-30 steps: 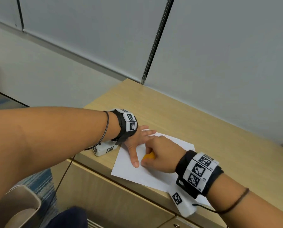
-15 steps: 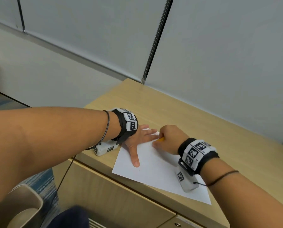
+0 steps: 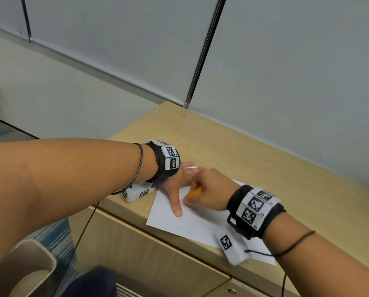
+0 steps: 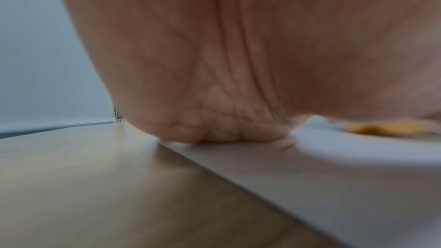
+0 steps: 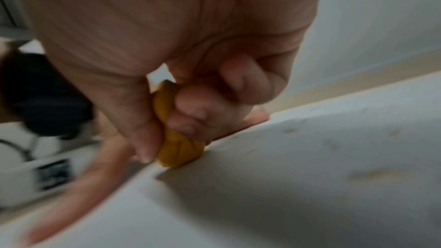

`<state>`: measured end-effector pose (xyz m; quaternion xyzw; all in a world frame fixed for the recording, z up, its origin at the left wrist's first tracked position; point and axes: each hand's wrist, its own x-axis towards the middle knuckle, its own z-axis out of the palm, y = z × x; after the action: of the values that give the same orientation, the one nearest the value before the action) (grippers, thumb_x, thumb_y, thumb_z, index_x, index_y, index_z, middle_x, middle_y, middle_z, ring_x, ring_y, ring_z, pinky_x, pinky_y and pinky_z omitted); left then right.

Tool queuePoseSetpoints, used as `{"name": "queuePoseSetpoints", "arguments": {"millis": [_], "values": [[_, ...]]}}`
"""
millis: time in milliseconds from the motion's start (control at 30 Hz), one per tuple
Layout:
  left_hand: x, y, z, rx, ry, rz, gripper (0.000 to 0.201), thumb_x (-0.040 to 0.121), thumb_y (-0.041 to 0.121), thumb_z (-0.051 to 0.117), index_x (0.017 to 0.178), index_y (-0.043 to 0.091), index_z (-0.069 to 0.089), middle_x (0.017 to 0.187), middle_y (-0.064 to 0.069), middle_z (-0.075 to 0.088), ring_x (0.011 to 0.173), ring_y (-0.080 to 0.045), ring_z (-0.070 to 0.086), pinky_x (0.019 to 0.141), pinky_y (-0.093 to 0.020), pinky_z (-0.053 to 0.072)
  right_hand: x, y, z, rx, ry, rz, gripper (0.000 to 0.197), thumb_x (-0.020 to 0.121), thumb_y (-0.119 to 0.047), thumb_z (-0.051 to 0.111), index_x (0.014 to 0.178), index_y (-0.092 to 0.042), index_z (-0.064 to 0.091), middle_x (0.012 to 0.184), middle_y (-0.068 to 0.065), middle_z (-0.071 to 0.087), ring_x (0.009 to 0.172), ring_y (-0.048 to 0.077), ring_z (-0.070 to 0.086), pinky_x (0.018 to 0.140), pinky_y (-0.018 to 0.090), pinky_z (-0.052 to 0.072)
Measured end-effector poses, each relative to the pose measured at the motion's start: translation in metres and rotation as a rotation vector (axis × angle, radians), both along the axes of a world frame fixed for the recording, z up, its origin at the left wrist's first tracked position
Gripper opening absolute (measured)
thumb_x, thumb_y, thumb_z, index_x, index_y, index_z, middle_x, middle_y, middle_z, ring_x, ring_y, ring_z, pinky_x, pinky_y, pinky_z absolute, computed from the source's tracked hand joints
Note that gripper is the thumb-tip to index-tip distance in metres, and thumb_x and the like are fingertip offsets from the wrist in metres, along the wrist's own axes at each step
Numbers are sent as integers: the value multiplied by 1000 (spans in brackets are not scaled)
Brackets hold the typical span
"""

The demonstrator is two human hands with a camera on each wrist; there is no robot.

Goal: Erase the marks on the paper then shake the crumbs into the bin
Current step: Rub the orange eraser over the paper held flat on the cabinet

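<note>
A: Paper point(image 3: 192, 224) loc?
B: Flat on desk point(image 3: 265, 159), near front edge.
A: L hand point(image 3: 177, 181)?
B: Fingers spread flat, pinning sheet vs. sliding.
A: R hand point(image 3: 209, 194)?
B: Grip closed round yellow eraser point(image 5: 176, 142), pressed on sheet to rub marks.

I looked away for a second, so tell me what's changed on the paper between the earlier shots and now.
The right hand, pinching the orange eraser, went from the near middle of the paper up to its far edge half a second ago, and is now back toward the middle beside the left thumb. The left hand stayed flat on the paper; the sheet did not shift.
</note>
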<state>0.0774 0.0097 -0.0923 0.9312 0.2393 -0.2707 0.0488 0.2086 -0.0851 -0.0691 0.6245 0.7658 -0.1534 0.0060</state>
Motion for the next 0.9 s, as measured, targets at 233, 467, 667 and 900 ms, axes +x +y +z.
{"name": "queuePoseSetpoints", "arguments": {"millis": [233,467,667,900], "values": [[0,8,-6,24,7,-16,135,61,86,66,154,40,-20,160,8,-35,150,-26,-27,118,-66,-5,4,-2,-1,21,-30,24,22,79,-34,71,81,-12,67,78,3,67,71,19,61,63,33,50],[1,8,-10,36,7,20,143,58,88,65,152,36,-29,161,9,-34,151,-26,-24,119,-62,-5,42,-2,4,72,-68,-150,27,79,-41,72,77,-15,64,78,2,66,72,20,61,65,36,51],[2,5,-5,20,7,24,142,62,83,69,153,33,-28,161,8,-34,151,-25,-25,118,-58,-7,35,-13,6,24,-94,-59,30,78,-44,73,82,-15,68,82,1,69,77,21,64,70,37,54],[1,3,-2,12,0,25,140,64,81,70,154,32,-27,162,7,-33,151,-25,-24,118,-57,-7,30,-27,-7,26,-58,29,29,77,-47,72,80,-19,63,78,-3,65,73,17,59,67,35,51]]}}
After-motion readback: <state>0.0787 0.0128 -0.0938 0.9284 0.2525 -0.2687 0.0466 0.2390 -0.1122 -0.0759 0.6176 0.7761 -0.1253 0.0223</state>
